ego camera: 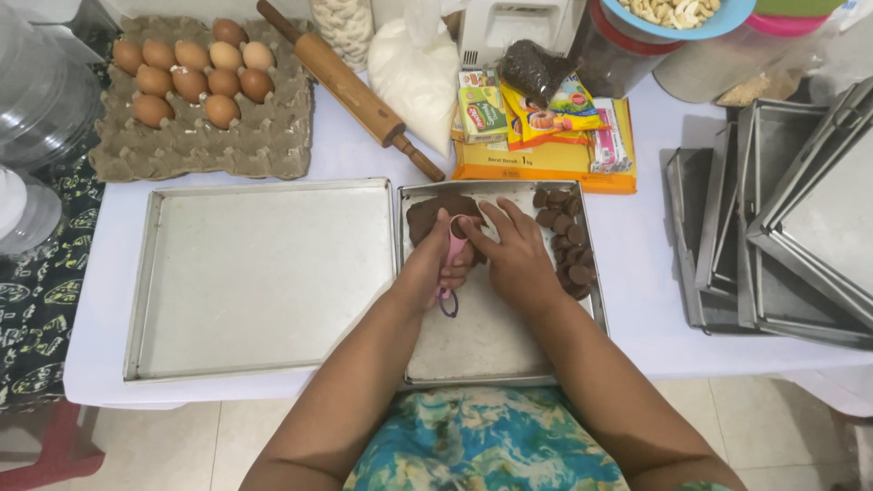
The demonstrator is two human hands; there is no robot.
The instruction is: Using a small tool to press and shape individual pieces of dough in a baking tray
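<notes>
My left hand (433, 259) grips a pink tool (452, 247) with a purple loop at its lower end, held over a flat sheet of brown dough (427, 216) in the smaller metal tray (491, 345). My right hand (516, 255) rests beside it, fingers touching the dough and the tool's top. Several round brown dough pieces (566, 238) lie along the tray's right side.
A large bare metal tray (259, 273) lies to the left. Behind stand an egg carton (195, 91), a rolling pin (350, 86), a white bag (414, 68) and packets (546, 127). Stacked trays (782, 227) fill the right.
</notes>
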